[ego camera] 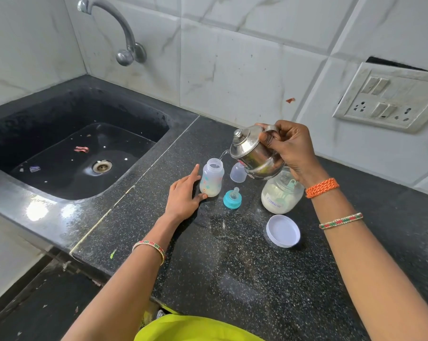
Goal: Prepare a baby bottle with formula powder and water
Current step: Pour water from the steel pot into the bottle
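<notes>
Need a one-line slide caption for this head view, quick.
Right hand tips steel kettle, pouring water into open baby bottle steadied by left hand.

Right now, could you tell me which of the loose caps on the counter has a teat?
The teal collar beside the baby bottle; the clear dome cap and white jar lid have none.

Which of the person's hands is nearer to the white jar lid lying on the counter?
Right. The right hand holds the steel kettle above and behind the lid; the left hand steadies the bottle, farther left.
</notes>
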Available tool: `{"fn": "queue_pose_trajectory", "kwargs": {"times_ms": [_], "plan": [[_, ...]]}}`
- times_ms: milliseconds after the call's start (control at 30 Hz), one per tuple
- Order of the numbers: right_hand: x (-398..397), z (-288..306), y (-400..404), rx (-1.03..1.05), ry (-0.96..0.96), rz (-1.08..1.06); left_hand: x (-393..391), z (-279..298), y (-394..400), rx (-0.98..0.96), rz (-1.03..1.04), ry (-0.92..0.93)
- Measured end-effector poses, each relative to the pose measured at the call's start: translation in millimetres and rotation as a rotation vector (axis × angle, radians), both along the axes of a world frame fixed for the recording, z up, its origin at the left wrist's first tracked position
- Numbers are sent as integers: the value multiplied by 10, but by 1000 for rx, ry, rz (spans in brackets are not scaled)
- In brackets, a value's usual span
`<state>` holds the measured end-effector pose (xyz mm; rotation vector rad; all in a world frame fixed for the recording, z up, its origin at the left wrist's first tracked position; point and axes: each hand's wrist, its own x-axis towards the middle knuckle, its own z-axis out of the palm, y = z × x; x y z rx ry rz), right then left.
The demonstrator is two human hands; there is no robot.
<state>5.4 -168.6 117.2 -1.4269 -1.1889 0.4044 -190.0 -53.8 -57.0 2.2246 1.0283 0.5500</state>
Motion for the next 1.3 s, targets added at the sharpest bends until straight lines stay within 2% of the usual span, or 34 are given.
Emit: {"fn": "queue_pose_trajectory", "kwargs": {"times_ms": [500,667,1300], "plan": [[-8,27,-25,17,10,39,-1,-20,4,62,-14,-13],[-26,35,-7,-13,32,-4,-4,-14,-8,56,-1,2],[-21,50,20,-20,-37,-4,-17,-32,-6,80,-1,-26]]}}
